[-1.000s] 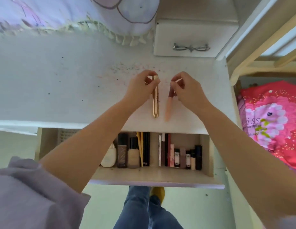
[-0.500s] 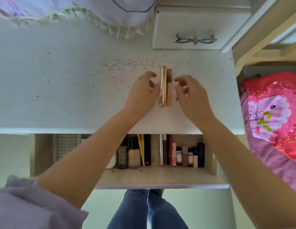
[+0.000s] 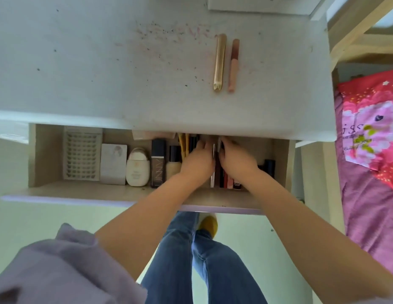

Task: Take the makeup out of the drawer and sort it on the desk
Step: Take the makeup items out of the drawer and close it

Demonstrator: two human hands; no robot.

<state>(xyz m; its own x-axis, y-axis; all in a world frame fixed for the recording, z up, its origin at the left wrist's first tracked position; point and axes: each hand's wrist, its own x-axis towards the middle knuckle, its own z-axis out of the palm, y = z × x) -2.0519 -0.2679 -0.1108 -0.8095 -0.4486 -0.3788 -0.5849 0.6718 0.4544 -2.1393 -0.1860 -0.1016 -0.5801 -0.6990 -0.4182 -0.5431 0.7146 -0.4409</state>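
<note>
On the white desk (image 3: 103, 73) a gold tube (image 3: 219, 62) and a pink tube (image 3: 234, 64) lie side by side, nobody touching them. Below, the open drawer (image 3: 81, 190) holds a white bottle (image 3: 137, 167), a dark tube (image 3: 157, 165), a foundation bottle (image 3: 173, 168), yellow brush handles (image 3: 184, 144) and a row of slim tubes (image 3: 226, 181). My left hand (image 3: 197, 161) and my right hand (image 3: 237, 161) reach into that row, fingers bent down on either side of a silver stick (image 3: 212, 174). The desk edge hides the fingertips.
A white lattice tray (image 3: 81, 156) and a white box (image 3: 113, 163) fill the drawer's left part; a black tube (image 3: 269, 166) stands at its right. A small white drawer unit (image 3: 257, 6) sits at the desk's back. A bed with red floral bedding (image 3: 371, 128) is on the right.
Both hands let go of the gold and pink tubes, which now lie together on the desk, and moved down into the drawer among the slim tubes.
</note>
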